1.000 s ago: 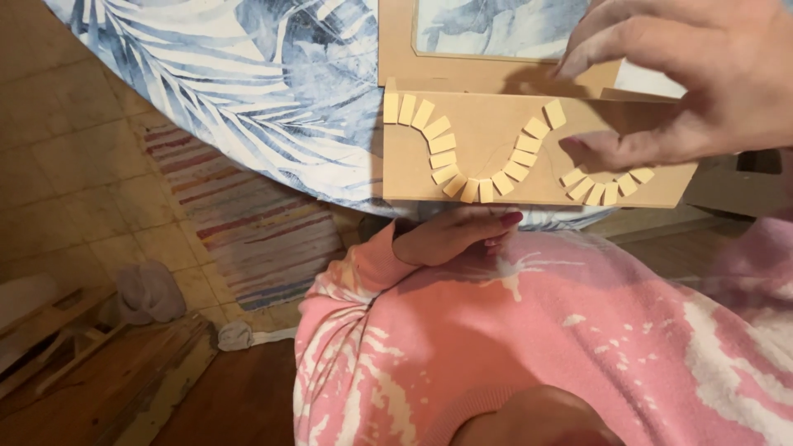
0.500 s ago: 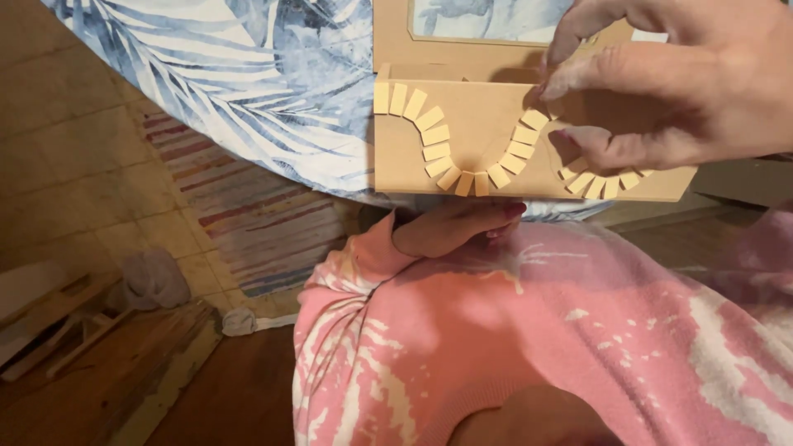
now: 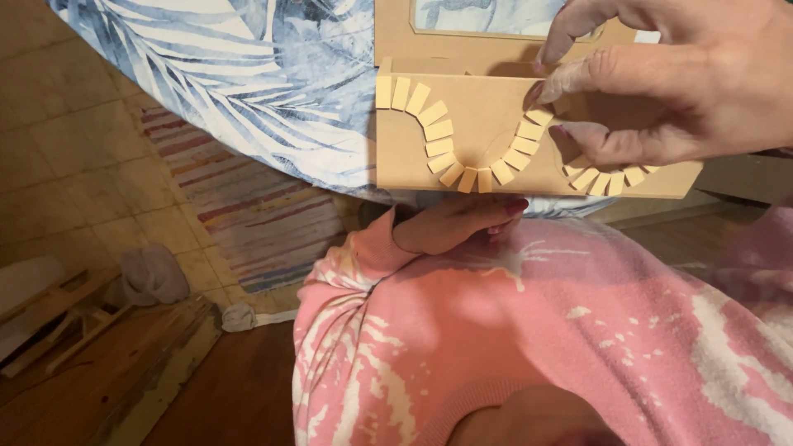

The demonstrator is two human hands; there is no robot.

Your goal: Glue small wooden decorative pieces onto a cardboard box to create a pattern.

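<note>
Board [image 3: 479, 136]: on the table [image 3: 248, 91], at its near edge, overhanging slightly. Tiles [image 3: 438, 140]: on the board, in a winding row running left to right. Right hand [image 3: 686, 91]: above the board's right part, fingertips at the row. Left hand [image 3: 458, 223]: under the board's near edge, before the table. Rug [image 3: 248, 215]: on the floor [image 3: 74, 173], below the table's left. Cloth [image 3: 153, 277]: on the floor, left of the rug.
</note>
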